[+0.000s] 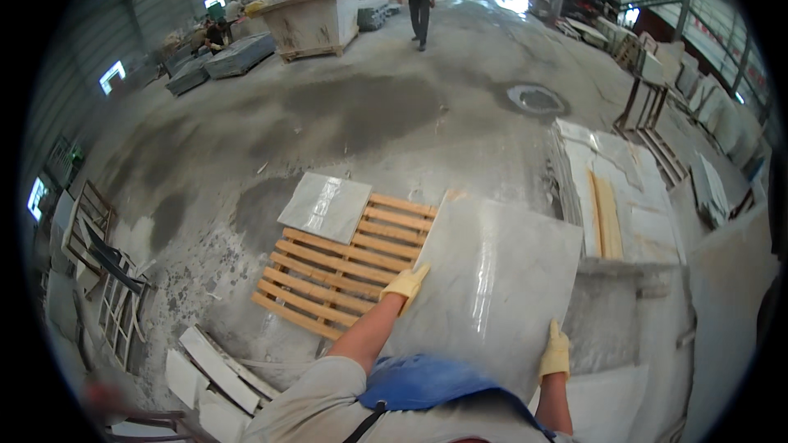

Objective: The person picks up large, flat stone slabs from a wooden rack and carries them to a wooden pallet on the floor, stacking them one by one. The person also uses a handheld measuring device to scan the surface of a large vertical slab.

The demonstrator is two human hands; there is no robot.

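A large, glossy pale grey stone slab [513,258] is in front of my body, its near part close to my blue apron [435,381]. My left hand [405,285], in a yellow glove, grips the slab's left edge. On the opposite edge, nearer to me, my right hand [556,351] has hold in a matching glove. The fingers under the slab are hidden. Just left of the slab lies a slatted wooden pallet [328,267], partly covered by the slab. A smaller grey stone tile [327,207] rests on the pallet's far left corner.
Stacked stone slabs [648,221] with a yellow strip stand to the right. Stone offcuts [220,367] lie at lower left, near metal racks [119,312]. Ahead, a person [419,0] is upright on the floor near a large bin [305,23]. A puddle [536,100] marks the floor.
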